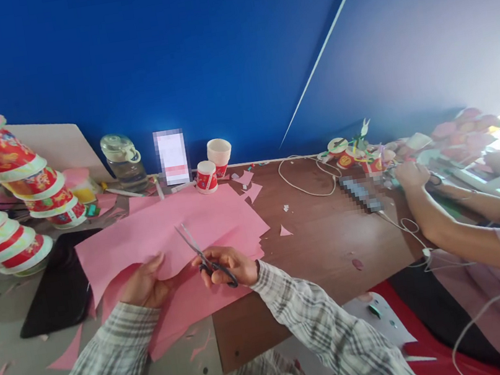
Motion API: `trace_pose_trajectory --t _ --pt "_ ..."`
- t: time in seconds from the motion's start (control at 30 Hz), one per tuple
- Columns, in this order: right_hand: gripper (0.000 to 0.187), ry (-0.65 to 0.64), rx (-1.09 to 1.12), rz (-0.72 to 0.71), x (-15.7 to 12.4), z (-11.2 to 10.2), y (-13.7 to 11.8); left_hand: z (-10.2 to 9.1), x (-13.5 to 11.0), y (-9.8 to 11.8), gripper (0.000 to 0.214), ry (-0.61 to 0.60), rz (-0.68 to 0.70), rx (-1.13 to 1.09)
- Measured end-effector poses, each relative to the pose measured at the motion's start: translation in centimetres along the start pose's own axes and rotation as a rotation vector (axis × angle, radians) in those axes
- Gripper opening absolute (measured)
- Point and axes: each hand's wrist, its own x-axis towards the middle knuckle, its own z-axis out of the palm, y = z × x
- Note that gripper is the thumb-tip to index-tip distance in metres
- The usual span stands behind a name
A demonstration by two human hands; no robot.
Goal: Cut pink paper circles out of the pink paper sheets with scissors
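My left hand [146, 284] grips the near edge of a pink paper sheet [206, 209], thumb on top and fingers underneath. In my right hand [227, 267] is a pair of scissors [191, 244], fingers in the dark handles. Its blades are slightly parted and point up and away over the sheet. I cannot tell whether they touch the paper. More pink sheets [185, 316] lie beneath, partly hidden by my hands.
Stacked red paper cups [35, 182] stand at the left by a black tablet-like slab [56, 291]. Behind the paper are a water bottle [124, 162], a lit screen [173, 158] and red cups [206, 177]. A co-worker's hand [412, 176] and cables are at the right.
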Motion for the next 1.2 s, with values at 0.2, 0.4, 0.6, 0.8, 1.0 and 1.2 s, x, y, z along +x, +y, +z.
trace_pose_trajectory --t 0.2,0.4,0.6,0.8,1.0,1.2 --pt "0.067 0.024 0.004 -0.019 0.0 -0.2 0.0 0.5 -0.6 0.0 0.03 -0.052 -0.201 -0.002" --pt "0.066 0.045 -0.012 -0.022 0.0 -0.1 0.0 0.0 -0.3 -0.5 0.02 -0.099 -0.14 0.052" --pt "0.068 0.024 0.008 -0.023 -0.1 0.1 -0.1 -0.7 -0.4 -0.2 0.017 -0.155 0.075 0.005" --pt "0.066 0.017 0.01 -0.024 -0.1 0.4 -0.3 -1.0 0.0 -0.3 0.014 -0.094 0.059 0.059" --pt "0.065 0.008 0.028 -0.044 -0.2 0.1 -0.1 -0.4 -1.1 0.3 0.01 -0.047 0.124 0.055" --pt "0.066 -0.095 0.081 -0.051 -0.4 0.1 -0.3 -0.6 -2.9 2.8 0.021 -0.042 0.177 -0.131"
